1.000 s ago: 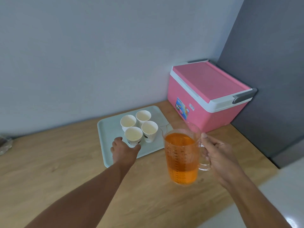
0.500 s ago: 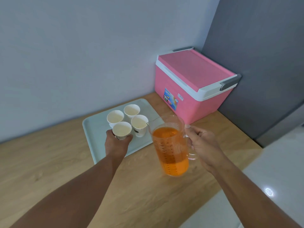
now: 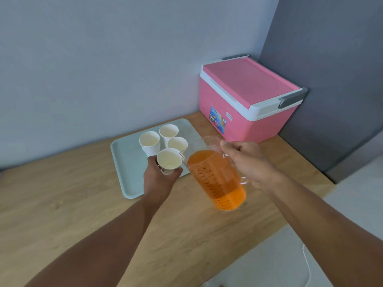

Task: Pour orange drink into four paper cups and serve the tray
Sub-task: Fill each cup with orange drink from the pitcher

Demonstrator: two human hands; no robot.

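My left hand (image 3: 160,180) grips a white paper cup (image 3: 169,160), lifted and tilted toward the jug, with nothing orange inside it. My right hand (image 3: 248,162) holds by its handle a clear plastic jug (image 3: 215,179) full of orange drink, tipped to the left so that its spout nearly touches the cup's rim. Three other paper cups stand together on the pale green tray (image 3: 128,162): one at the left (image 3: 149,141), one at the back (image 3: 169,132), one at the right (image 3: 177,144). All three look dry inside.
A pink cooler box (image 3: 246,100) with a white rim and grey handle stands at the back right of the wooden counter (image 3: 62,204), against a dark grey panel. A pale wall runs behind the tray. A white surface lies at the lower right.
My left hand has picked the nearest cup up off the tray and tilted it. My right hand has brought the jug closer and tipped its spout toward that cup.
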